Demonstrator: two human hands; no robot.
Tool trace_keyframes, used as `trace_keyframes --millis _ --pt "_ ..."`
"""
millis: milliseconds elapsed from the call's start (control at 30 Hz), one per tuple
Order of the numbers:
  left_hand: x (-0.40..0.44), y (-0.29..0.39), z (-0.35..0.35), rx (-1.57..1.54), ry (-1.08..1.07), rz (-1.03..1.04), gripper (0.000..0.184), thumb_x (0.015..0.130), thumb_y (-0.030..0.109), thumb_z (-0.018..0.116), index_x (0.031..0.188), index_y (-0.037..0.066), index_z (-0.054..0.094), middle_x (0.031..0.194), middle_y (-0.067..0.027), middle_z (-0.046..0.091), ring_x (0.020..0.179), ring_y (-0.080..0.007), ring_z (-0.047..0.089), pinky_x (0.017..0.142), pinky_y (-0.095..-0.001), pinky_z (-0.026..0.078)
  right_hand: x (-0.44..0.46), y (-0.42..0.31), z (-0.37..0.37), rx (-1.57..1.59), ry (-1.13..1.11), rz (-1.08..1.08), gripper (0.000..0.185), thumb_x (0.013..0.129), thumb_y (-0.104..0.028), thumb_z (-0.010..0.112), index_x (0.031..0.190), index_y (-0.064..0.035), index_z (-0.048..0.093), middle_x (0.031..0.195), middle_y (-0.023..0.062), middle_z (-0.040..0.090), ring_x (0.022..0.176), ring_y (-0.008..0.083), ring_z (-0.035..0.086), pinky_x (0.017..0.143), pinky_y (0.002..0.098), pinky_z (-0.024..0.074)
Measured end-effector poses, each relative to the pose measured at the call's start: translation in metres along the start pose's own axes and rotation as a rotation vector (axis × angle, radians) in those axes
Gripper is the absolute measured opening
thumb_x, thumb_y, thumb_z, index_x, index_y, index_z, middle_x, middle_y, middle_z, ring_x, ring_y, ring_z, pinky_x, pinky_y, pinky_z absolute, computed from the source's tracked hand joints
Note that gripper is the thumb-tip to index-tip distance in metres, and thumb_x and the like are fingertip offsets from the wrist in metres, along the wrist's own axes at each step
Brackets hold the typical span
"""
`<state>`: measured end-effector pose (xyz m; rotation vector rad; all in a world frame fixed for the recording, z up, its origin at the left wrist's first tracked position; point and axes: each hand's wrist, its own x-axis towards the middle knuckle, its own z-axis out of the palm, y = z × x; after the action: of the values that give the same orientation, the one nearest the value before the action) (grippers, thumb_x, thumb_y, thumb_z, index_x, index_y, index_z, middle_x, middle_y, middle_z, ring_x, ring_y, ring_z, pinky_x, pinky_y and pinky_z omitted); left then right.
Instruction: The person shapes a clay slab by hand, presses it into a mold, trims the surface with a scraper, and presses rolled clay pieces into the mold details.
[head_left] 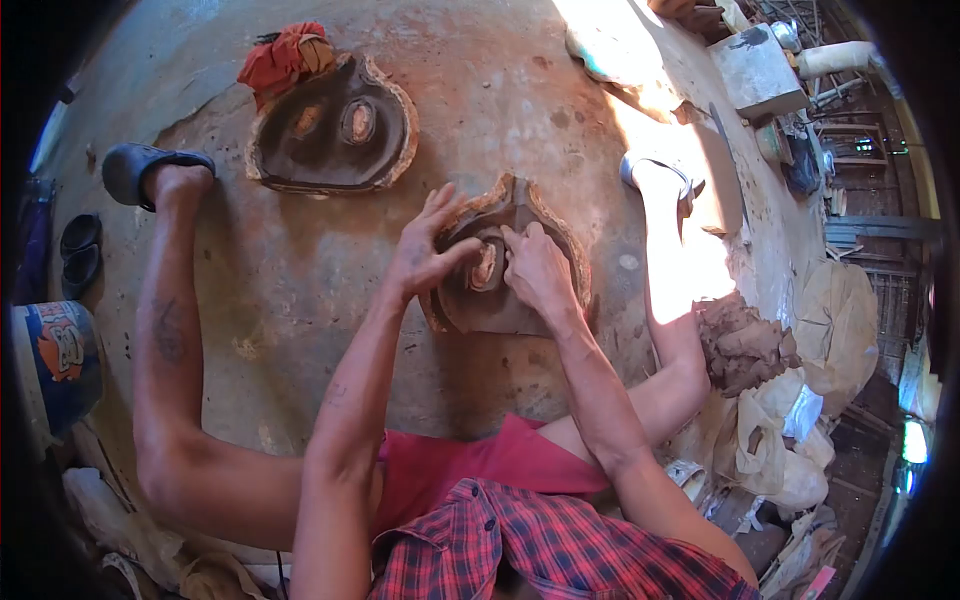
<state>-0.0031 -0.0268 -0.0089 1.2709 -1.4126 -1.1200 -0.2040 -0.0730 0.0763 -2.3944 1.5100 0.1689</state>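
Note:
On the floor between my legs lies a mould (470, 312) with a rough tan rim and a dark clay lining. A raised oval with a reddish centre stands inside it. My left hand (430, 250) rests over the mould's left side, fingers apart, its thumb touching the top of the oval. On the oval's right, my right hand (538, 262) has its index finger pressed at the clay and the other fingers curled. Whether anything small is between those fingers is hidden. A similar mould (335, 165) with two ovals lies farther off to the left.
A red cloth (290, 62) sits against the far mould. Lumpy clay (745, 345) is beside my right knee, near plastic bags (835, 320). A bucket (62, 362) and dark sandals (80, 255) are at the left. A pale block (757, 72) stands at the upper right.

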Motion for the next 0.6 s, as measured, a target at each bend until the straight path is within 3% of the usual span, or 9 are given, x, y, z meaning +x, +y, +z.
trace_keyframes --millis 33,67,100,167,300,400,533,600 --pt "-0.002 -0.002 0.001 -0.302 0.147 -0.051 0.073 0.097 0.033 0.074 0.158 0.007 0.046 0.168 -0.0192 0.034 0.155 -0.032 0.033 0.124 -0.0433 0.032 0.006 -0.002 -0.004 0.0 -0.02 0.019 0.05 0.087 -0.011 0.068 0.137 -0.0075 0.064 0.117 0.0237 0.061 0.106 0.0417 0.068 0.089 0.0513 0.0583" --pt "-0.008 -0.003 0.003 -0.467 0.137 -0.167 0.057 0.107 0.023 0.059 0.157 -0.002 0.045 0.162 -0.0182 0.045 0.148 -0.0234 0.045 0.122 -0.0359 0.035 0.005 -0.004 -0.004 0.008 -0.046 0.041 0.051 0.086 -0.01 0.066 0.137 -0.0078 0.064 0.119 0.024 0.061 0.105 0.0419 0.068 0.089 0.0516 0.0583" --pt "-0.012 -0.005 0.009 -0.467 0.144 -0.168 0.057 0.107 0.023 0.059 0.157 -0.002 0.045 0.162 -0.0182 0.045 0.148 -0.0234 0.045 0.122 -0.0359 0.035 0.002 -0.005 0.0 0.008 -0.048 0.035 0.051 0.086 -0.01 0.066 0.137 -0.0078 0.064 0.119 0.024 0.061 0.105 0.0419 0.068 0.089 0.0516 0.0583" --pt "-0.01 -0.019 0.021 -0.741 0.351 -0.154 0.053 0.111 0.022 0.054 0.158 0.0 0.043 0.151 -0.0162 0.056 0.139 -0.0223 0.053 0.119 -0.0341 0.039 0.003 -0.005 0.007 0.018 -0.032 0.071 0.047 0.086 -0.009 0.066 0.132 -0.0067 0.066 0.115 0.0228 0.062 0.105 0.0418 0.068 0.088 0.0522 0.0584" --pt "-0.015 -0.022 0.022 -0.605 0.352 -0.23 0.045 0.112 0.017 0.05 0.154 -0.001 0.05 0.142 -0.0124 0.064 0.13 -0.0171 0.059 0.111 -0.0305 0.046 0.008 0.009 -0.002 0.058 -0.076 0.022 0.04 0.085 -0.009 0.066 0.125 -0.0062 0.068 0.11 0.0216 0.064 0.102 0.0413 0.069 0.087 0.0521 0.0584" --pt "-0.016 -0.02 0.029 -0.632 0.427 -0.223 0.042 0.111 0.012 0.049 0.15 -0.002 0.054 0.142 -0.0139 0.065 0.13 -0.0181 0.06 0.112 -0.0298 0.045 -0.007 0.003 0.012 0.038 0.03 0.033 0.029 0.086 -0.013 0.067 0.114 -0.0061 0.068 0.107 0.021 0.066 0.101 0.0414 0.07 0.086 0.0535 0.058" --pt "-0.018 -0.012 0.031 -0.631 0.439 -0.245 0.041 0.11 0.01 0.049 0.149 -0.002 0.056 0.142 -0.0147 0.065 0.129 -0.0182 0.06 0.112 -0.03 0.045 -0.006 -0.001 0.0 -0.019 -0.05 0.076 0.032 0.086 -0.013 0.067 0.117 -0.0054 0.068 0.11 0.0214 0.067 0.101 0.0412 0.07 0.086 0.0527 0.0582" --pt "-0.024 -0.012 0.036 -0.574 0.485 -0.214 0.041 0.111 0.011 0.05 0.15 0.0 0.055 0.144 -0.0138 0.063 0.13 -0.0173 0.059 0.111 -0.0293 0.045 -0.002 0.002 -0.008 -0.022 -0.215 0.059 0.041 0.085 -0.013 0.067 0.125 -0.0054 0.067 0.113 0.0234 0.067 0.102 0.0411 0.07 0.087 0.0521 0.0582"
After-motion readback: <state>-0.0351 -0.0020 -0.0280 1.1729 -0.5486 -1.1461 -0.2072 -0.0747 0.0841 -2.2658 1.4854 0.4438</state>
